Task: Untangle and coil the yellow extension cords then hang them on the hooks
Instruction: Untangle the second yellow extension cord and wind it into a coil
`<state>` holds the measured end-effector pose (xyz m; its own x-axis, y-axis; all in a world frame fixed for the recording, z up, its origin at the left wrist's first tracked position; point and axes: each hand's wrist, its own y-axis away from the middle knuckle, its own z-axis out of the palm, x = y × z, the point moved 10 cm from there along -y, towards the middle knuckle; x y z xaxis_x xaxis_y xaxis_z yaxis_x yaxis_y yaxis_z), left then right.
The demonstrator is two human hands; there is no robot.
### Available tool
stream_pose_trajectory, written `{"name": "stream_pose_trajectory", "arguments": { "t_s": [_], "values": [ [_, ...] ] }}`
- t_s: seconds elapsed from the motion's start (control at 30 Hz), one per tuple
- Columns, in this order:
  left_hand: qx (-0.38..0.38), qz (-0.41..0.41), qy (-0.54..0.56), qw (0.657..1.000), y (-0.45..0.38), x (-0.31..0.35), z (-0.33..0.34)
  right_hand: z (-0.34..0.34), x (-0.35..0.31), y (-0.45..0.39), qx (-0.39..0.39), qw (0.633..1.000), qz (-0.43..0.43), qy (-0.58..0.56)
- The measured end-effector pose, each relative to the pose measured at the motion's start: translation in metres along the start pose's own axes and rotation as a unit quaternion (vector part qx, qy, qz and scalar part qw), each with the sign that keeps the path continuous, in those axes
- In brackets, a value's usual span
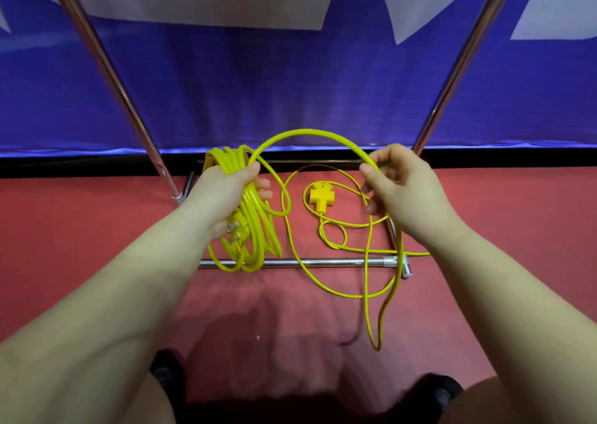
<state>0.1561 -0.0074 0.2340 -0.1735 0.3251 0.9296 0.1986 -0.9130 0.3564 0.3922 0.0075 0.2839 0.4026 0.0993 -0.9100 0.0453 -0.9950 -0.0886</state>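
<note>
Fingers (263, 189) of the left hand (226, 194) grip the coiled yellow cord (255, 229).

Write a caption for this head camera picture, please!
Left hand grips the coiled yellow cord while the right hand pinches the next loop above the socket end on the red floor.
</note>
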Motion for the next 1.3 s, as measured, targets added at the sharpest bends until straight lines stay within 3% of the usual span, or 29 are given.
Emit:
{"name": "stream_pose_trajectory", "arguments": {
  "t_s": [0.17,0.33,0.5,0.6,0.9,1.03,1.17,1.3],
  "values": [
    [-0.070,0.006,-0.045,0.997,0.004,-0.003,0.013,-0.024,-0.015,0.002,0.098,0.991,-0.058,0.064],
    [-0.137,-0.004,-0.062,0.989,0.013,-0.007,0.028,-0.036,0.004,-0.007,0.086,0.980,-0.011,0.177],
    [-0.151,-0.026,-0.002,0.988,0.014,-0.007,0.029,-0.054,0.012,-0.008,0.108,0.981,0.022,0.160],
    [-0.149,-0.055,0.051,0.986,0.015,-0.008,0.027,-0.042,0.013,-0.006,0.052,0.987,0.026,0.151],
    [-0.222,-0.028,-0.080,0.971,0.026,-0.016,0.044,0.037,0.001,0.018,-0.212,0.969,-0.004,0.123],
    [-0.279,-0.032,-0.110,0.953,0.039,-0.026,0.063,0.042,-0.020,0.016,-0.157,0.983,-0.062,0.079],
    [-0.287,-0.047,-0.103,0.951,0.044,-0.031,0.070,0.015,-0.014,0.004,-0.042,0.997,-0.033,0.055],
    [-0.259,-0.030,-0.143,0.955,0.037,-0.028,0.063,0.018,-0.004,0.003,-0.037,0.995,0.000,0.094]
  ]
}}
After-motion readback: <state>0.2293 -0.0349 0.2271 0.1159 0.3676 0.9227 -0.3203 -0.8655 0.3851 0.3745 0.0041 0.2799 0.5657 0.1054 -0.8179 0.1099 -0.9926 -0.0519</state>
